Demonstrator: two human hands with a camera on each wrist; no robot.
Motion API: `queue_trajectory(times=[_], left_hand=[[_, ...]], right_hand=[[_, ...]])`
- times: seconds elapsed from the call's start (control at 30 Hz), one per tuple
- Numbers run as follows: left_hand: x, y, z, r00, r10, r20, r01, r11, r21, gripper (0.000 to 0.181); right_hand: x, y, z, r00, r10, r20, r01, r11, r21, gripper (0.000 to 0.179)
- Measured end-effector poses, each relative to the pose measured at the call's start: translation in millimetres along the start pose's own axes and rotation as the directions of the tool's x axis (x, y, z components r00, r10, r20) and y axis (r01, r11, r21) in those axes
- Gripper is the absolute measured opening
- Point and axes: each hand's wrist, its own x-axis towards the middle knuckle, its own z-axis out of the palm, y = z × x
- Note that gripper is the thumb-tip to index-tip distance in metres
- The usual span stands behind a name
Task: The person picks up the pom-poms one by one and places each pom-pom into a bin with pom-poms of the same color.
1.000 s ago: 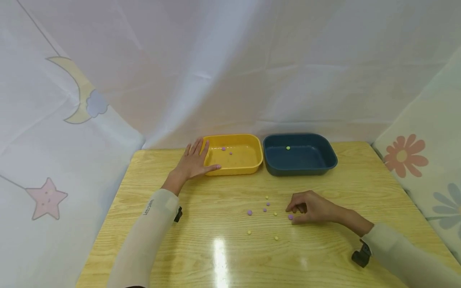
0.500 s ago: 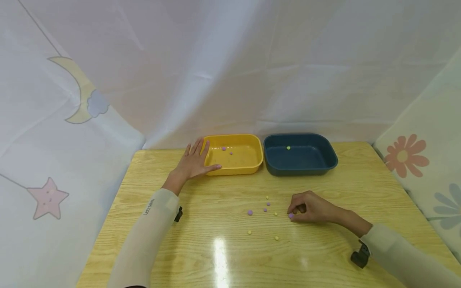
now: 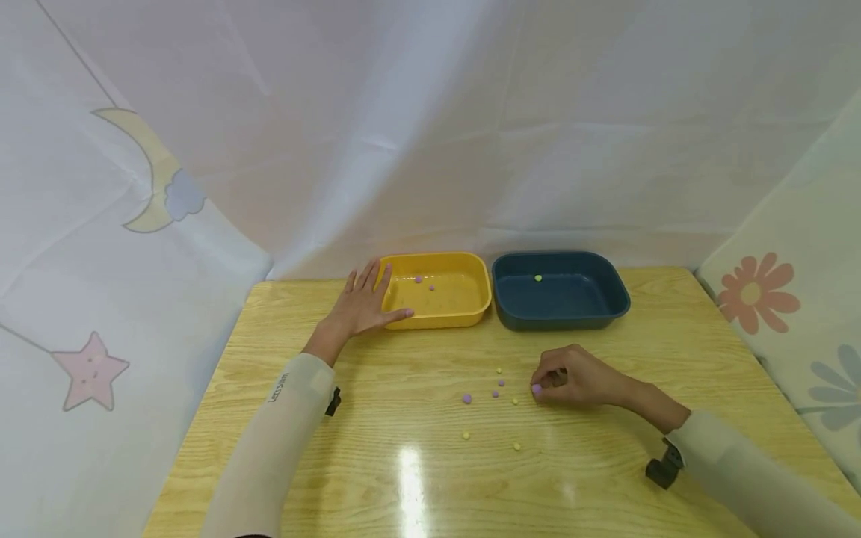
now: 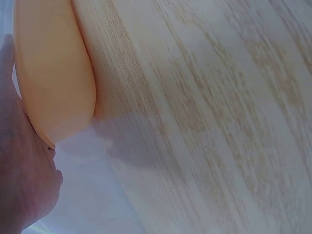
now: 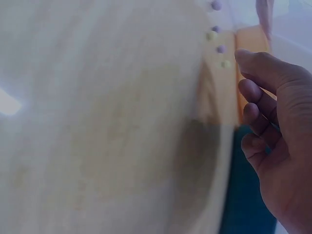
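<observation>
ball (image 3: 537, 389), purp., pinched at tips of r. grip (image 3: 581, 376); l. grip (image 3: 356, 305) spread, touching yel. tray (image 3: 444, 322)

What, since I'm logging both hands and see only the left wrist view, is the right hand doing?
Observer: The right hand pinches a small round purple ball.
Operator: I get only the outside of the yellow, rounded rectangular, plastic-looking tray by the left hand. What lies in it?
Observer: Two small round purple balls show inside.
Operator: And what stands next to that tray, on the side away from the left hand?
Observer: A dark blue, rounded rectangular, plastic-looking tray.
</observation>
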Motion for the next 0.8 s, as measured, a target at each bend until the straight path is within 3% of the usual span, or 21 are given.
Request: queue_trajectory(times=[0.23,0.53,0.8], left_hand=[[-0.3,-0.1,-0.7,1.000,0.000,0.002,0.000,1.000,-0.009,0.114],[0.7,-0.3,-1.0,1.000,0.012,0.014,-0.012,1.000,0.022,0.116],[-1.1,0.4,-1.6,1.000,0.005,0.010,-0.005,1.000,0.025,0.113]], right_hand=[[19.5,-3.7,-16.1,0.999,-0.002,-0.036,0.000,0.997,-0.076,0.010],[47.5,-3.4,-34.3,0.993,-0.050,-0.109,0.035,0.990,-0.136,0.020],[79.2,-3.3,-42.9,0.986,-0.057,-0.156,0.028,0.982,-0.185,0.009]])
